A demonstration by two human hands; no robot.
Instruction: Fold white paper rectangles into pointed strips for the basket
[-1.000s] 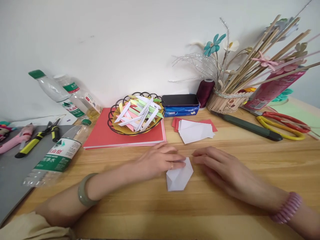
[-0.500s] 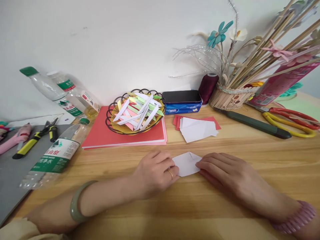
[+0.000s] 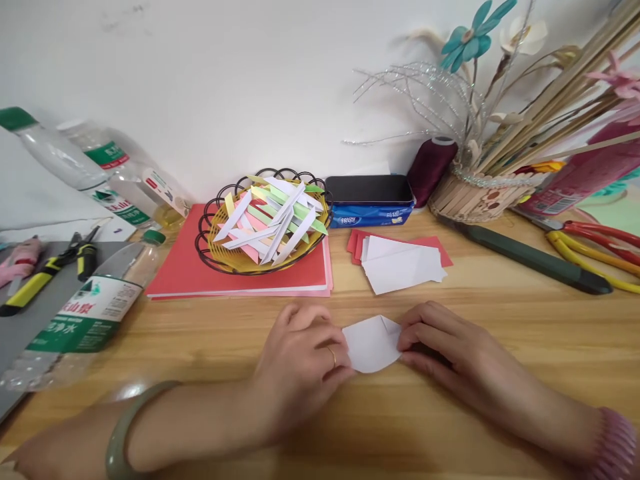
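Note:
A small piece of white paper (image 3: pixel 371 345) with a folded-over corner at its upper right is held between my two hands, low over the wooden table (image 3: pixel 210 347). My left hand (image 3: pixel 305 363) pinches its left edge, fingers curled. At the paper's right edge, my right hand (image 3: pixel 450 350) grips with thumb below and fingers on top. Just beyond lies a stack of white paper pieces (image 3: pixel 403 263), with red paper pieces (image 3: pixel 440 250) under it.
A wire-rimmed basket (image 3: pixel 200 247) of folded paper strips sits on red sheets (image 3: pixel 175 267). Behind are a blue box (image 3: pixel 370 212), thread spool (image 3: pixel 431 170) and flower holder (image 3: pixel 467 193). Plastic bottles (image 3: pixel 90 300) and pliers (image 3: pixel 45 277) are left; a dark green-handled tool (image 3: pixel 540 257) and red-yellow-handled tool (image 3: pixel 575 257) right.
My camera view has come closer and shifted slightly. The white paper now appears a little lower and its right corner fold shows more clearly; both hands still hold it.

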